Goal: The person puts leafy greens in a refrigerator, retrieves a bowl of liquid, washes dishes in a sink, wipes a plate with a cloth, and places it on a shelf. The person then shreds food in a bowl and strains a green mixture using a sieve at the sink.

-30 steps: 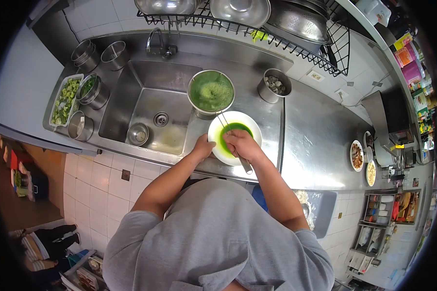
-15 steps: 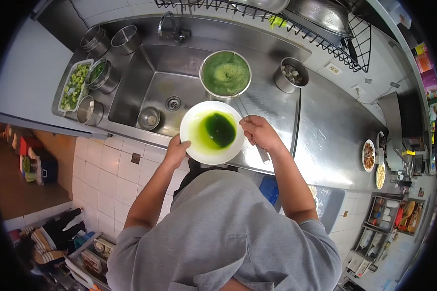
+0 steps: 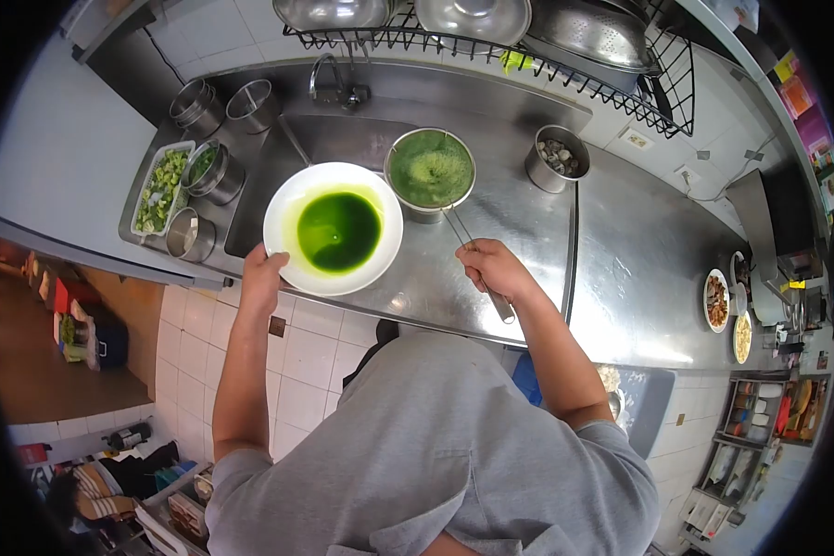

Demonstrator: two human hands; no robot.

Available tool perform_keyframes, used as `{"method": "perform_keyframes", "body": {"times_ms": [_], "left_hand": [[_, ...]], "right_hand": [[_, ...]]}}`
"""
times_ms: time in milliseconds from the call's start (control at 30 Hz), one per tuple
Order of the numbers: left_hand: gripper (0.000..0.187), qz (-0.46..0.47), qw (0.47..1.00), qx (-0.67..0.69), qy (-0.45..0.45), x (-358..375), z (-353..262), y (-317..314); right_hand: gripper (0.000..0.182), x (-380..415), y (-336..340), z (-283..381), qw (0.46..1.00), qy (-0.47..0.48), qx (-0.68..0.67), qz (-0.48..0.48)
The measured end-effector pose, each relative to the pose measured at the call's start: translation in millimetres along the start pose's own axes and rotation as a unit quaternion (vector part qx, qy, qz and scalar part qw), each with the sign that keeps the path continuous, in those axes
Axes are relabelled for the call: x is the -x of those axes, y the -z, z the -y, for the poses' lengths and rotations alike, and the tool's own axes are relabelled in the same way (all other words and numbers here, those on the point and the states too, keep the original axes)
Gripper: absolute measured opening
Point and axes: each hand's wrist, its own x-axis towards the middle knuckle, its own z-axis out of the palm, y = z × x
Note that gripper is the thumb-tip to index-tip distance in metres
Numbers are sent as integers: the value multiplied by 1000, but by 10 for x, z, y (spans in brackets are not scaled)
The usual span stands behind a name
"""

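Left fingers [image 3: 277, 262] around smooth circular plate rim [image 3: 280, 206], right fingers [image 3: 475, 259] around slender metal handle [image 3: 503, 309]

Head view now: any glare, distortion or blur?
Head view: wide-angle bending, black corners; head view: glare on the steel counter, strongest near its front edge; head view: small bright spot on the green liquid; head view: left hand and right hand reasonably sharp.

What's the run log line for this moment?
left hand: holds white dish, green liquid inside | right hand: grips strainer | strainer: over metal pot, green foam inside
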Motion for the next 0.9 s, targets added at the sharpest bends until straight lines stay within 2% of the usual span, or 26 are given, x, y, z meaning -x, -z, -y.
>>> {"method": "perform_keyframes", "body": {"times_ms": [167,467,900], "left_hand": [[38,-1,999,-35,-14,-308,-307,-175],[39,41,996,-65,-35,-958,-500,-598],[35,40,981,-161,-105,-1248,-924,-920]], "right_hand": [[22,32,-26,10,1000,7,-18,-8],[21,92,-52,183,998,33,31,-31],[24,65,-96,119,997,24,47,-52]]}}
